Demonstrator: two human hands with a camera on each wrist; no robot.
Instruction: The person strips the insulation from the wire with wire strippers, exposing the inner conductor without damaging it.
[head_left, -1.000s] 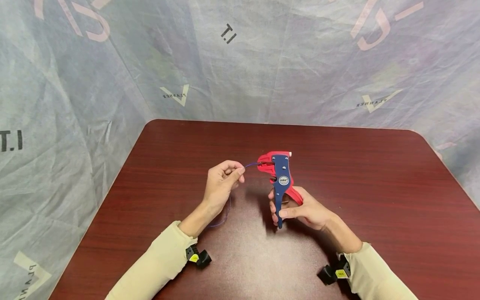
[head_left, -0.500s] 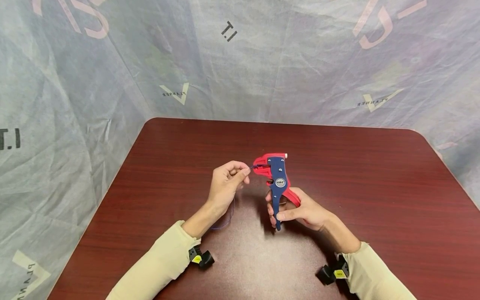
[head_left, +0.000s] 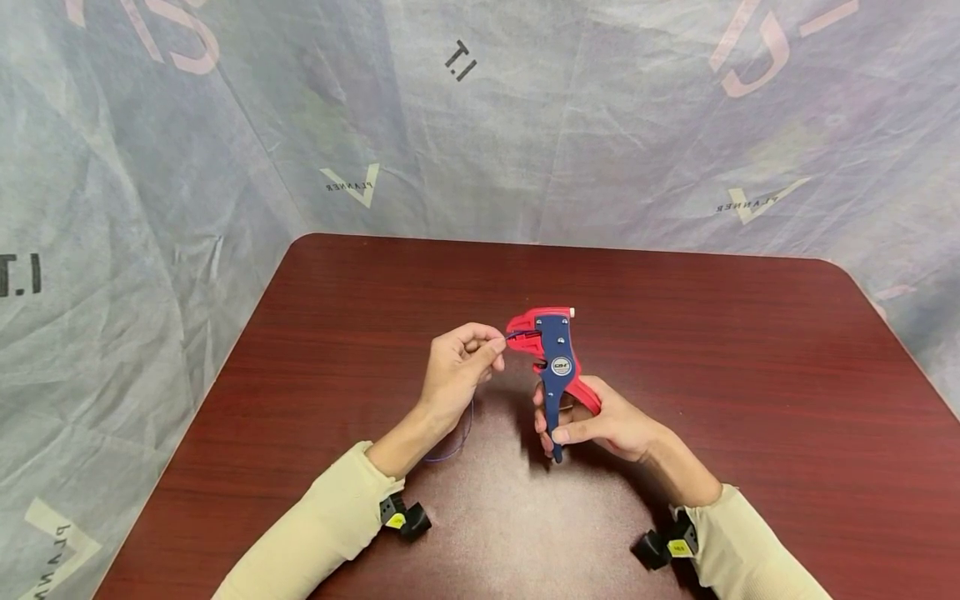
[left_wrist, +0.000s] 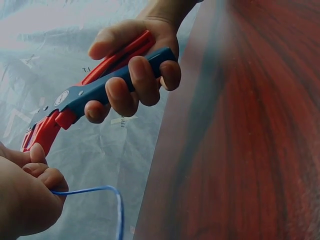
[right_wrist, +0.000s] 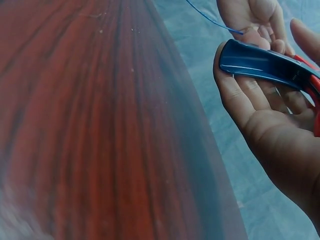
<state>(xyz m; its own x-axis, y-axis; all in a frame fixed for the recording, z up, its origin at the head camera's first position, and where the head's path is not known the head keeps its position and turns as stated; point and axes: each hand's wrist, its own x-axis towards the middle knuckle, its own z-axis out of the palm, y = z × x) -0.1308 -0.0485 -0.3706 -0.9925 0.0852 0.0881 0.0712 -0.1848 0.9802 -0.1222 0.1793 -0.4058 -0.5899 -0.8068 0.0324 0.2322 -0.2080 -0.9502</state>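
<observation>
My right hand (head_left: pixel 600 421) grips a red and blue wire stripper (head_left: pixel 558 362) by its handles, fingers curled round the blue one. The tool stands upright over the table, its red head turned toward the left hand. Between thumb and fingertips my left hand (head_left: pixel 461 367) pinches a thin blue wire (left_wrist: pixel 90 190), right at the mouth of the tool's head. The wire's end lies in the slot of the red jaws. From the back of the left hand the rest of the wire loops down toward the tabletop.
A dark red wood-grain table (head_left: pixel 712 358) spans the space beneath both hands. Grey printed fabric (head_left: pixel 480 125) hangs behind it and along its sides. Black wrist cameras (head_left: pixel 405 518) are strapped over the light sleeves.
The left hand has moved right, bringing its fingertips up to the tool's head and the wire deeper into the jaws. The wire stripper has shifted slightly left and down.
</observation>
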